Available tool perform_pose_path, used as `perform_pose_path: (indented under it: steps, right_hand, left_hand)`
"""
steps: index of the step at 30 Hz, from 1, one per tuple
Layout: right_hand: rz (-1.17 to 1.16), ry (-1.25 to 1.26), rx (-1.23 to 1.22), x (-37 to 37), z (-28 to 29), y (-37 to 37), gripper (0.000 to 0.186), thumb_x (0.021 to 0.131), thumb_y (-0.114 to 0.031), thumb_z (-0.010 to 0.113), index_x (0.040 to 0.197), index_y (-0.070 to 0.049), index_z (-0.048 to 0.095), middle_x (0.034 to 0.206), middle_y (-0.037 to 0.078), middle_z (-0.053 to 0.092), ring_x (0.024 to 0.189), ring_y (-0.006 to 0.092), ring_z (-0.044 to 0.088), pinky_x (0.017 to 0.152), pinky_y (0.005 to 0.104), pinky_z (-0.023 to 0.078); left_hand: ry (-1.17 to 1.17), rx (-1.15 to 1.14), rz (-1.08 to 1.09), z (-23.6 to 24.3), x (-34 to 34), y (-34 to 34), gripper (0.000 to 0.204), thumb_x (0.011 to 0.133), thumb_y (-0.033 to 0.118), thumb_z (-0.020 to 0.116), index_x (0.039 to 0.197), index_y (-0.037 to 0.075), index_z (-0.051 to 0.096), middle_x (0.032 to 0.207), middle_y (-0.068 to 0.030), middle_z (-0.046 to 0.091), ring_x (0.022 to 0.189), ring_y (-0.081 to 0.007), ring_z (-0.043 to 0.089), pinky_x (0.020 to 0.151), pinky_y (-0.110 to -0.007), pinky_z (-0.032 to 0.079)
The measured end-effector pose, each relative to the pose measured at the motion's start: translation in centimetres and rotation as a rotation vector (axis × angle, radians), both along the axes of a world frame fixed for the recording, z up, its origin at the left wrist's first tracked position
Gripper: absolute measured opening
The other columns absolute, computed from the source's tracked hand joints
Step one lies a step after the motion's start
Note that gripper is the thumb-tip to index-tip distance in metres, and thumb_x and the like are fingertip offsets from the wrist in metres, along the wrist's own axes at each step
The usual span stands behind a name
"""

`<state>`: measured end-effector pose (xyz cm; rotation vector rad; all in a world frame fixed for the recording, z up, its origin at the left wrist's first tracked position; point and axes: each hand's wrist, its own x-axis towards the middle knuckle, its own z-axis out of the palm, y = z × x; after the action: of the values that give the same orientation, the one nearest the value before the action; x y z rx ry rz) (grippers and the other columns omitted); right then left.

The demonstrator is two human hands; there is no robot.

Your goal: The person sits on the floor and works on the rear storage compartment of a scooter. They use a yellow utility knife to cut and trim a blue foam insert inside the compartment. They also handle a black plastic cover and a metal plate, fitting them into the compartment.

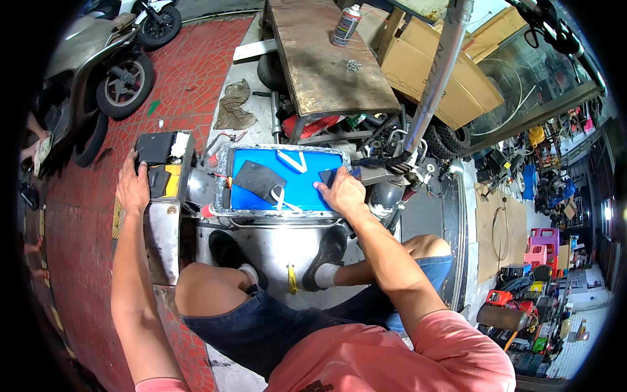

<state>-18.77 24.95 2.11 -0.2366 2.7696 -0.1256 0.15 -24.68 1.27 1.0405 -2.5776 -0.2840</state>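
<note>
In front of my knees lies a blue-wrapped rectangular block point(307, 191) in a grey-rimmed metal tray or frame point(281, 213). A black square pad point(258, 181) and white strips point(292, 161) lie on its top. My right hand point(346, 192) rests on the right end of the block, thumb and forefinger apart, beside a small dark piece point(326, 176). My left hand point(134, 185) lies with fingers extended on the left edge of an open metal box point(187, 147). Inside that box are a black case point(155, 147) and a yellow piece point(172, 181).
A worn workbench point(326, 72) stands ahead, bearing a spray can point(346, 26) and small metal parts point(353, 65). A slanted metal pole point(439, 75) rises at right. A yellow-handled tool point(292, 279) lies between my shoes. Scooters point(98, 65) are parked at left.
</note>
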Motion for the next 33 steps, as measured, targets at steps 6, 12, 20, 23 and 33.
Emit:
perform_pose_path:
  steps: [6, 12, 20, 23, 33]
  right_hand:
    - [0.041, -0.076, 0.074, -1.4, 2.2, 0.7, 0.095, 0.091, -0.070, 0.071, 0.143, 0.008, 0.056, 0.126, 0.030, 0.073, 0.121, 0.0410, 0.072, 0.106, 0.0473, 0.055]
    - [0.162, -0.070, 0.118, -2.5, 3.0, 0.7, 0.064, 0.095, -0.049, 0.078, 0.134, 0.001, 0.066, 0.119, 0.027, 0.076, 0.117, 0.0403, 0.074, 0.100, 0.0478, 0.059]
    - [0.382, 0.364, -0.186, -0.1, -1.7, 1.2, 0.051, 0.093, -0.030, 0.077, 0.131, 0.001, 0.065, 0.143, 0.027, 0.057, 0.129, 0.0422, 0.057, 0.105, 0.0526, 0.051]
    - [0.467, 0.364, -0.194, 1.9, -5.2, 1.8, 0.078, 0.101, -0.046, 0.066, 0.154, 0.009, 0.048, 0.165, 0.029, 0.042, 0.157, 0.0450, 0.034, 0.128, 0.0559, 0.027]
    - [0.395, 0.406, -0.418, -3.6, -6.5, 0.3, 0.053, 0.092, -0.006, 0.063, 0.143, 0.006, 0.060, 0.160, 0.028, 0.049, 0.149, 0.0449, 0.046, 0.126, 0.0476, 0.038]
  left_hand:
    - [-0.005, 0.041, 0.007, 0.2, 0.2, 0.0, 0.056, 0.107, 0.042, 0.050, 0.158, 0.019, 0.049, 0.156, -0.0092, 0.059, 0.143, -0.0347, 0.054, 0.116, -0.050, 0.044]
    - [-0.009, 0.007, 0.010, -0.1, 0.1, -0.2, 0.055, 0.107, 0.041, 0.051, 0.157, 0.019, 0.051, 0.157, -0.0078, 0.058, 0.143, -0.0339, 0.054, 0.117, -0.049, 0.044]
    - [-0.018, 0.031, 0.031, -0.3, -0.1, -0.2, 0.054, 0.107, 0.041, 0.051, 0.157, 0.021, 0.051, 0.158, -0.0043, 0.058, 0.144, -0.0318, 0.054, 0.118, -0.047, 0.043]
    - [0.023, 0.002, 0.009, -0.8, 0.1, -0.5, 0.053, 0.107, 0.040, 0.052, 0.157, 0.021, 0.052, 0.157, -0.0048, 0.058, 0.143, -0.0322, 0.054, 0.118, -0.047, 0.043]
    - [0.002, 0.000, 0.010, -0.4, 0.0, -0.4, 0.053, 0.106, 0.040, 0.052, 0.155, 0.020, 0.054, 0.157, -0.0055, 0.059, 0.143, -0.0329, 0.054, 0.117, -0.047, 0.043]
